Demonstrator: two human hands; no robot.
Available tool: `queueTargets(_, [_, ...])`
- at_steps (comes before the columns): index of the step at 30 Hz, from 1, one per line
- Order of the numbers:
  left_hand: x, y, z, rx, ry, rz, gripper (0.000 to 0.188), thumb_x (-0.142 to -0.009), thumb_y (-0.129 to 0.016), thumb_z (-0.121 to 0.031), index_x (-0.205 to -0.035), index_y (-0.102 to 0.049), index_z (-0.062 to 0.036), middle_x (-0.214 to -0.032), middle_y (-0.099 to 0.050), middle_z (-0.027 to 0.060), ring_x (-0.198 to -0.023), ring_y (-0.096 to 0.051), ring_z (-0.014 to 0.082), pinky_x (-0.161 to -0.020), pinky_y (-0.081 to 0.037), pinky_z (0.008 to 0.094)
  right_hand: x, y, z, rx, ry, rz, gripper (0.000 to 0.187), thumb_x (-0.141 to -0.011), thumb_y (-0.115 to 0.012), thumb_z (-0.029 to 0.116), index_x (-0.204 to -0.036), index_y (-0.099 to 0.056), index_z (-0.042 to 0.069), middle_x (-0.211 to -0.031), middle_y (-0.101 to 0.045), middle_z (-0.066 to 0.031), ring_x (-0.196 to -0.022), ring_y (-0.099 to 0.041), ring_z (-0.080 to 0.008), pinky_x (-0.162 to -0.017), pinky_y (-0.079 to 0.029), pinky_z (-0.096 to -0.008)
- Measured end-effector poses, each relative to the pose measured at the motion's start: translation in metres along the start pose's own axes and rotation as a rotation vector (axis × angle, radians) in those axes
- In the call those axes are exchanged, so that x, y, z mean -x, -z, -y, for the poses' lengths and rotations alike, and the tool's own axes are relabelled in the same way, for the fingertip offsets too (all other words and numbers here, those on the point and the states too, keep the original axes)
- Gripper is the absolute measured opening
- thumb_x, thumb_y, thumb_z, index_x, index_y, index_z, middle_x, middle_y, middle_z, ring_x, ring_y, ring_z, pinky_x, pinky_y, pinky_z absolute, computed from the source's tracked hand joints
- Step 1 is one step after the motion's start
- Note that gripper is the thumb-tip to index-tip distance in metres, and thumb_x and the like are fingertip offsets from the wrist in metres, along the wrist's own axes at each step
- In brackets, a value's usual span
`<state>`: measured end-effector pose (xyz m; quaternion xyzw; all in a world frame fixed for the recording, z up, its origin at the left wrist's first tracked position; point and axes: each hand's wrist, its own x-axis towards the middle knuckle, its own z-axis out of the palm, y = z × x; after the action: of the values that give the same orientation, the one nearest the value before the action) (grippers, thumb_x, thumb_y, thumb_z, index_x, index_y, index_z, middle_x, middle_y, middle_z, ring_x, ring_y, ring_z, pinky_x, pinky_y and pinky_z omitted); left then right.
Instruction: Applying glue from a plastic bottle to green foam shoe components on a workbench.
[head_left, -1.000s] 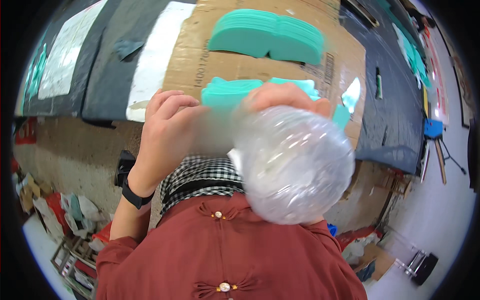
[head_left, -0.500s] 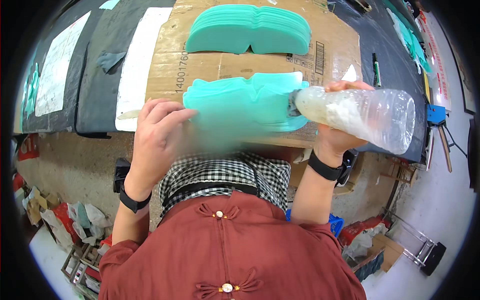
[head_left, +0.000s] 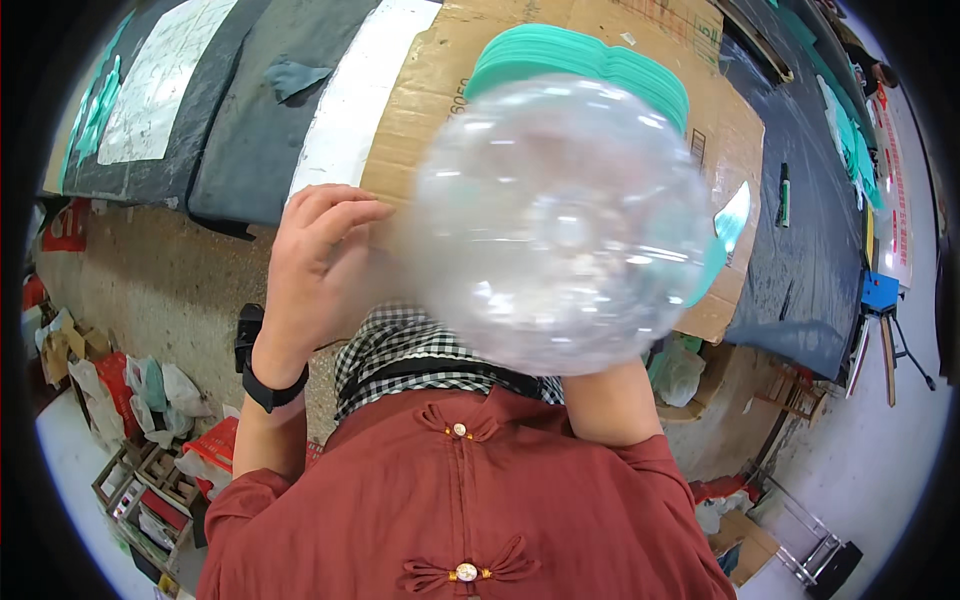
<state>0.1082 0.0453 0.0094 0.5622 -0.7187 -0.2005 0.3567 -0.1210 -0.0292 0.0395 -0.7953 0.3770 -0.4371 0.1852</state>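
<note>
Right grip: the right forearm rises behind a clear plastic bottle, and the right hand holds it aloft; the fingers are hidden, so how they wrap it cannot be told.
Clear bottle: its round base faces the wearer, above the near part of the cardboard; whitish matter shows through, blurred.
Left grip: the left hand is at the near left edge of the cardboard, fingers bent and bunched; its thumb side blurs away, so whether it pinches anything cannot be told.
Left wrist: a black band goes around it.
Green pieces: a stack of green sheets lies on the far part of the cardboard, its near side covered by the bottle; more green material shows just right of the bottle.
Pale scrap: a glossy scrap lies near that green edge, towards the right side of the cardboard.
Cardboard: the brown sheet lies on a dark table.
White strip: a long white sheet runs along the cardboard's left side.
Table, right: a dark and green marker lies beyond the cardboard.
Table, left: a grey cloth scrap, then a pale rectangular sheet, with green strips farthest left.
Clothing: dark red top, black-and-white checked cloth at the waist.
Floor, left: plastic bags.
</note>
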Motion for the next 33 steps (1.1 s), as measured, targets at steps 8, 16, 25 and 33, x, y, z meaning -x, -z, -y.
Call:
queueTargets(8, [0.002,0.012,-0.004,0.201,0.192,-0.044,0.024,-0.085,-0.061,0.001,-0.105,-0.074,-0.0048,-0.111,-0.07,0.0095,-0.11,-0.062,0.0284,-0.098,-0.047,0.0376,0.014,-0.037,0.015,-1.09,-0.306,-0.104,0.03,-0.098,-0.059,0.029,-0.091,-0.069,0.002,-0.09,-0.071,-0.011,-0.074,-0.069,-0.0236,-0.066,-0.055,-0.0345])
queueTargets(16, [-0.016,0.019,0.011,0.125,0.213,-0.034,0.024,-0.087,-0.059,0.0,-0.105,-0.073,-0.003,-0.11,-0.071,0.0112,-0.108,-0.064,0.0266,-0.097,-0.047,0.0352,0.037,0.032,-0.004,-0.947,-0.113,-0.179,0.039,-0.1,-0.056,0.037,-0.109,-0.063,0.0,-0.095,-0.069,-0.0178,-0.083,-0.065,-0.0269,-0.079,-0.053,-0.0429])
queueTargets(25, [-0.059,-0.018,-0.013,0.13,0.166,0.036,0.022,-0.092,-0.064,-0.004,-0.112,-0.072,-0.0015,-0.11,-0.07,0.006,-0.105,-0.063,0.017,-0.094,-0.047,0.0293,0.044,0.03,0.011,-0.383,-0.085,-0.029,0.031,-0.096,-0.044,0.016,-0.085,-0.07,0.002,-0.086,-0.072,-0.0125,-0.072,-0.067,-0.0345,-0.072,-0.055,-0.0401])
queueTargets(33, [-0.097,-0.035,0.006,0.239,0.222,0.004,0.027,-0.095,-0.069,-0.015,-0.119,-0.072,-0.004,-0.1,-0.065,0.0,-0.092,-0.059,0.009,-0.088,-0.048,0.0258,0.113,0.125,-0.048,-0.447,-0.295,-0.392,0.054,-0.096,-0.061,0.049,-0.11,-0.056,-0.003,-0.097,-0.064,-0.0191,-0.088,-0.065,-0.0313,-0.082,-0.053,-0.0436])
